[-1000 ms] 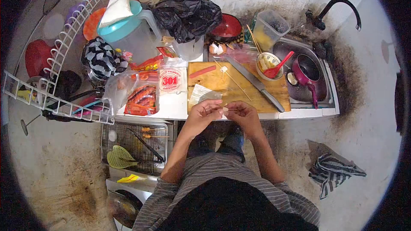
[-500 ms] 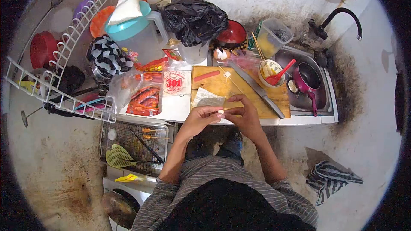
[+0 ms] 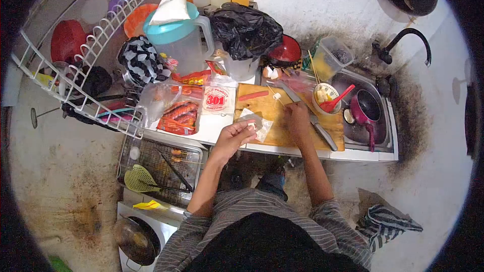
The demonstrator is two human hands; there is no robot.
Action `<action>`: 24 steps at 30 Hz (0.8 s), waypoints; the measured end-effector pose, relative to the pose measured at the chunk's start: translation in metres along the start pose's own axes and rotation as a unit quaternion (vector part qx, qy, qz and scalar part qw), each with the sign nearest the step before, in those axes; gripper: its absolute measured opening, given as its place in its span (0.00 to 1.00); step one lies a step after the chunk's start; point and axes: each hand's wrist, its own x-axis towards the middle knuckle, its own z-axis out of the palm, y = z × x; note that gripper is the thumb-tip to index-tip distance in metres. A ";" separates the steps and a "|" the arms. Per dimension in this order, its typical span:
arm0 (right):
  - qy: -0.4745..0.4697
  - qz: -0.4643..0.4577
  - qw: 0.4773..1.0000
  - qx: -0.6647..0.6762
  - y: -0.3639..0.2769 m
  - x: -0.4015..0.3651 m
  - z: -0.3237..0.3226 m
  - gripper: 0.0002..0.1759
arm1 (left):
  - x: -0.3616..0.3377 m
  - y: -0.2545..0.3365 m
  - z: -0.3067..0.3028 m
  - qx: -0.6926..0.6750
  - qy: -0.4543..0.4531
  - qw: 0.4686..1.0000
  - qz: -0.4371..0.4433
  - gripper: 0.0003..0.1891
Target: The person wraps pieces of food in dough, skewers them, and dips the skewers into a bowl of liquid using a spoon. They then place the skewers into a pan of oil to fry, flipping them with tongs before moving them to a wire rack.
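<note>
My left hand (image 3: 235, 139), at the front edge of the wooden cutting board (image 3: 307, 141), pinches a small white piece (image 3: 252, 126) between thumb and fingers. Just behind it lies a thin whitish sheet (image 3: 263, 130). My right hand (image 3: 298, 121) is over the board, its fingers closed around the near end of a bamboo skewer (image 3: 273, 90). A white piece (image 3: 277, 96) is threaded near the skewer's far end. A red sausage strip (image 3: 253, 95) lies at the back left of the board. Partly under my right hand runs a large knife (image 3: 322, 135).
Right of the board, a bowl (image 3: 322, 93) holds pale pieces and a red spoon (image 3: 337, 102). A purple pan (image 3: 364, 106) sits in the sink (image 3: 353, 75). Left are a sausage pack (image 3: 179, 118) and a "301" packet (image 3: 217, 100). A dish rack (image 3: 80, 85) stands far left.
My hands, together over the board's front edge before, have separated. The right moved forward to the skewer; the left keeps the white piece. The view has shifted slightly.
</note>
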 end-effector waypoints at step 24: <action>0.047 0.013 0.965 0.257 -0.069 -0.089 -0.090 0.05 | -0.013 0.038 0.022 -0.119 0.040 0.991 0.054 0.14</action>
